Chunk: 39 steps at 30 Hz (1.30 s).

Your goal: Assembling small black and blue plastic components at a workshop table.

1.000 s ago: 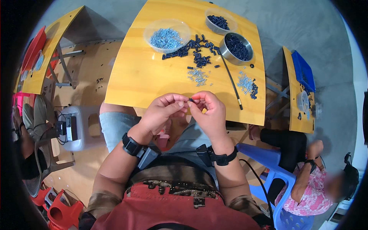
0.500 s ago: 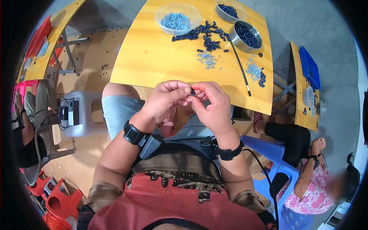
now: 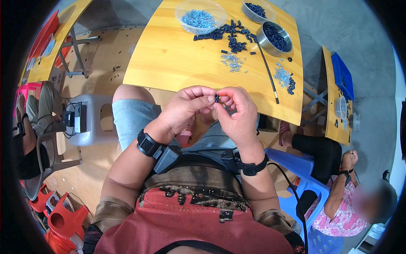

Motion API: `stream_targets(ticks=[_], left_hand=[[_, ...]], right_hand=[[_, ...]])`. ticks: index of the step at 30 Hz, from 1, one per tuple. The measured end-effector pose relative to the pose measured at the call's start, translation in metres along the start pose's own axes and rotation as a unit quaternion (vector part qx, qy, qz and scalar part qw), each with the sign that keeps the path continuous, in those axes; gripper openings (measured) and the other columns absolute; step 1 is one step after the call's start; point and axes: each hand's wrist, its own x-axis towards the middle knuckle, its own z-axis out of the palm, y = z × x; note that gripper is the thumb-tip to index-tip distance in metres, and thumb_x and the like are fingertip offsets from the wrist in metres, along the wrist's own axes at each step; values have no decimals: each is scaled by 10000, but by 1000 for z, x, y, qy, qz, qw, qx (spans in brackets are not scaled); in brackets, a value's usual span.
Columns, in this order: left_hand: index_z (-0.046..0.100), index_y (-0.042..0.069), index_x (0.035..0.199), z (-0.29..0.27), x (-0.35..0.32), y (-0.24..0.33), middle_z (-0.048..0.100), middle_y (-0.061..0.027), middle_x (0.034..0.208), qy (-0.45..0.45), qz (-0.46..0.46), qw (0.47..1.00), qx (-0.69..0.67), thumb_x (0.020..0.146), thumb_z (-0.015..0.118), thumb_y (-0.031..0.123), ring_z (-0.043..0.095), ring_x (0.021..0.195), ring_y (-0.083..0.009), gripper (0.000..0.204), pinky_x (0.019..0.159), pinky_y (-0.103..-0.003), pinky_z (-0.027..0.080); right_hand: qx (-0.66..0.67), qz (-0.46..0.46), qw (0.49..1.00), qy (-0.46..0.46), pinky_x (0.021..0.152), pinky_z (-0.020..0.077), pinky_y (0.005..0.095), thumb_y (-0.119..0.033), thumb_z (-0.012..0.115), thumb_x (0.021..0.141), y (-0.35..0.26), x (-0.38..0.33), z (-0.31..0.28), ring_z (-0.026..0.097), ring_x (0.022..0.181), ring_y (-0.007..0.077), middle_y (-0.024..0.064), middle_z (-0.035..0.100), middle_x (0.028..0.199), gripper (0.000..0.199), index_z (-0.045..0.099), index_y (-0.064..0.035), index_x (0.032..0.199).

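My left hand [image 3: 190,106] pinches a small black cylindrical part [image 3: 217,98] between thumb and forefinger, just off the table's near edge. On the other side of that part, my right hand [image 3: 237,116] has its thumb and forefinger closed against it. Whether a smaller piece sits in the fingers is hidden. Beyond my hands, on the yellow table [image 3: 165,63], lie a heap of black cylindrical parts [image 3: 237,44] and a scatter of small silvery metal pieces [image 3: 231,62]. A second pile of silvery pieces [image 3: 282,76] lies to the right, with small black pieces beside it.
A clear bowl of silvery pieces [image 3: 201,29], a clear tub of black parts [image 3: 256,12] and a steel bowl of black parts [image 3: 275,40] stand on the table. A thin black rod [image 3: 267,74] lies near them. Other people sit left and right; a blue chair [image 3: 315,186] is close by.
The black part now shows more plainly between my fingertips, which have moved slightly right. My head view has shifted a little, so the table appears a bit higher.
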Motion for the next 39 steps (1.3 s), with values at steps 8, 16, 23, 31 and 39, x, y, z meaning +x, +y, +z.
stream_targets(ticks=[8,16,23,31,39], left_hand=[[603,52,1002,5,1,0,616,9,877,-4,-4,1000,-5,863,603,147,526,733,-49,168,683,-190,440],[600,26,947,1,6,-6,622,-10,847,-6,18,1000,2,832,638,96,554,724,-57,140,660,-185,454],[607,54,950,-3,8,-9,624,-12,870,-17,4,1000,-17,839,619,80,582,755,-80,114,681,-220,488],[608,47,949,-6,10,-9,630,-25,874,-9,-23,999,-29,842,621,103,594,773,-99,121,706,-234,497],[596,50,949,-10,17,-10,628,-43,891,2,-20,1000,-25,857,604,123,602,810,-118,118,701,-242,496]], right_hand=[[-1,6,1000,8,581,444,301,44,624,653,5,-1,5,535,670,204,72,526,743,221,537,-44,836],[-10,6,1000,14,591,443,320,34,624,658,4,-1,6,520,656,216,76,510,722,217,536,-48,838],[-24,-11,1000,12,600,428,346,20,636,655,5,-1,4,516,679,246,84,511,711,218,551,-58,839],[-14,-29,999,7,609,424,362,21,636,649,9,1,5,522,706,268,97,529,728,213,561,-50,836],[93,85,988,-86,591,441,248,-8,669,705,22,7,-7,551,696,123,36,565,758,224,591,-41,912]])
